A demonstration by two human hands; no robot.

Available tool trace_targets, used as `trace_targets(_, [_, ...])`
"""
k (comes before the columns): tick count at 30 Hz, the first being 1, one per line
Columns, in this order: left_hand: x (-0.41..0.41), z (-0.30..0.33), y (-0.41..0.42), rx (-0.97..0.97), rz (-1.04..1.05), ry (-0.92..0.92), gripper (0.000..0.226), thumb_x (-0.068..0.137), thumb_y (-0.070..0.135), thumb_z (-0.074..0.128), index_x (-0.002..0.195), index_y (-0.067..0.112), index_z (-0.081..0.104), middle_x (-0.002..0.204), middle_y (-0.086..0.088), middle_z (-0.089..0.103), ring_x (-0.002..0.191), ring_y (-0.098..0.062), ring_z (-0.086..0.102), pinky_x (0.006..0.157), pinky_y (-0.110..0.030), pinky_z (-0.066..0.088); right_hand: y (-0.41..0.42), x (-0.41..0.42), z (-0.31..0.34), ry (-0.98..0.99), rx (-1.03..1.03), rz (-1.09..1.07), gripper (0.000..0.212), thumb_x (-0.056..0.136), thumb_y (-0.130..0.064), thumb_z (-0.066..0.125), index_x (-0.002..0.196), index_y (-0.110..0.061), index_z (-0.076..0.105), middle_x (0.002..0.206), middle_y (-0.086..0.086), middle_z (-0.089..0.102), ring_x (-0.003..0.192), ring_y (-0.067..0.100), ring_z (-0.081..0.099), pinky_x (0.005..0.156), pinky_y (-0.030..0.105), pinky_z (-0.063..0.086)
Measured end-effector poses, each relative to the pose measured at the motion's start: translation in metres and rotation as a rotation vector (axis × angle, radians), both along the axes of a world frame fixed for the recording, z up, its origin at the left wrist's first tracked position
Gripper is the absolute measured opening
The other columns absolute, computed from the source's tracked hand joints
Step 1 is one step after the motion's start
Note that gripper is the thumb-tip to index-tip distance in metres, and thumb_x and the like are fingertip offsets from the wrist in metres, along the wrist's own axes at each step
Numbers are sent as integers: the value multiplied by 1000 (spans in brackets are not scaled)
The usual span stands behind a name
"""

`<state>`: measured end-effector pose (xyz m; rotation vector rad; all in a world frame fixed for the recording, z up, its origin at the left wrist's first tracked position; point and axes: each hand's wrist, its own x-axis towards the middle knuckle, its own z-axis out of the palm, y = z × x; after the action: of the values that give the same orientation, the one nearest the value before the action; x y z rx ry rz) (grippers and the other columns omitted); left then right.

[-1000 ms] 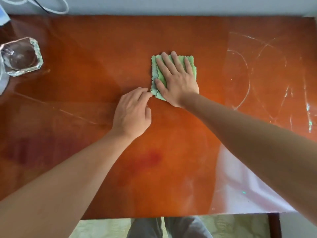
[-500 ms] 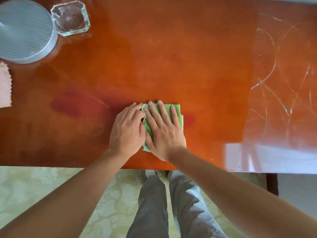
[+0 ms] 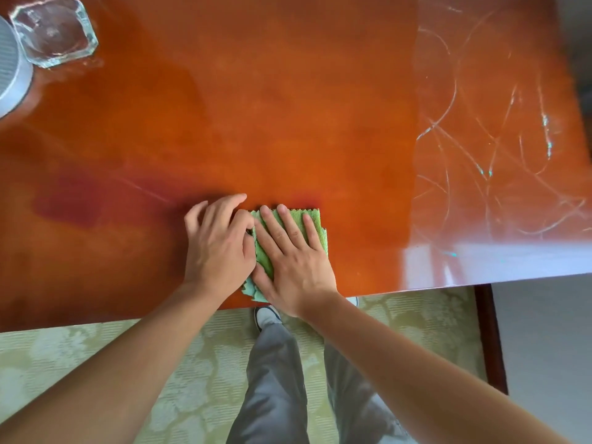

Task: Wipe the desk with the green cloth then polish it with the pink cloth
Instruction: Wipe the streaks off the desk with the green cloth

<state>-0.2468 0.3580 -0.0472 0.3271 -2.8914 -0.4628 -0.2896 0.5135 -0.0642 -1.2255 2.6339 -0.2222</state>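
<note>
The folded green cloth [image 3: 315, 224] lies on the glossy orange-brown desk [image 3: 256, 107], close to its near edge. My right hand [image 3: 293, 261] presses flat on the cloth with straight fingers. My left hand [image 3: 217, 241] rests on the desk right beside it, its thumb side touching the cloth's left edge and its fingers relaxed. The pink cloth is out of view.
A clear glass ashtray [image 3: 54, 30] stands at the far left corner, next to a round grey ribbed object [image 3: 9, 65] cut by the frame. Curved scratch marks [image 3: 480, 149] cover the right side of the desk. Below the near edge are my legs and a patterned carpet [image 3: 80, 363].
Both hands and the green cloth have slid from the middle of the desk toward its near edge. The pink cloth seen at the left half a second ago is out of the frame.
</note>
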Motion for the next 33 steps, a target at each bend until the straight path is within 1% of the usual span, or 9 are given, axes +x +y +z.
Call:
trace_targets(4, [-20,0,31,-26,-58,21,17,84,11,48,91,15,63,133,-4,60,125,-24,55,112,-52,24,35,-21,1,10,0,-16,70,103,-55,29,162,-18,21,170,3,15,158,25,4,127,52,4])
trace_targets(11, [-69,1,112,17,-166,21,25,83,12,45,97,15,65,134,-3,60,127,-24,54,111,-53,26,119,-59,2,42,-14,-145,69,103,-53,37,161,-18,26,169,3,18,157,25,6,126,53,7])
trace_targets(14, [-92,0,143,16,-198,1,28,88,16,48,110,15,64,139,-4,58,133,-26,50,112,-53,24,158,-70,2,58,-10,-182,68,102,-53,36,160,-18,28,169,4,19,157,26,6,126,53,8])
trace_targets(17, [-117,-2,162,-10,-183,-53,37,94,21,48,129,16,60,152,-6,49,144,-27,40,115,-54,19,185,-79,4,60,-8,-189,68,102,-52,36,160,-19,27,168,4,20,157,25,6,126,53,8])
trace_targets(20, [-136,-3,172,-38,-149,-156,46,98,28,40,142,19,53,161,-7,38,151,-29,29,117,-57,15,196,-88,4,44,-5,-165,68,102,-54,32,161,-20,25,169,2,18,158,25,5,127,52,4])
trace_targets(23, [-143,-8,174,-55,-122,-209,50,101,32,35,147,20,49,164,-7,33,153,-29,23,118,-59,13,200,-97,0,51,-6,-152,69,102,-56,30,162,-21,23,169,1,17,158,24,4,127,52,2])
trace_targets(27, [-142,-13,173,-69,-97,-173,49,102,32,36,148,20,49,163,-7,35,153,-29,26,119,-57,18,198,-135,-2,75,-6,-201,69,103,-56,29,162,-22,20,170,2,14,158,25,2,126,53,4])
trace_targets(30, [-141,-15,175,-74,-102,-141,47,103,32,36,146,19,51,161,-7,38,152,-29,28,119,-57,20,191,-170,-1,86,-17,-229,69,103,-56,28,161,-20,23,169,4,18,157,27,6,126,54,7])
trace_targets(33, [-143,-17,174,-89,-98,-131,47,103,33,36,146,19,52,161,-7,39,152,-29,29,119,-56,21,186,-183,-1,106,2,-215,69,103,-56,25,162,-20,23,169,4,18,157,27,6,126,54,6])
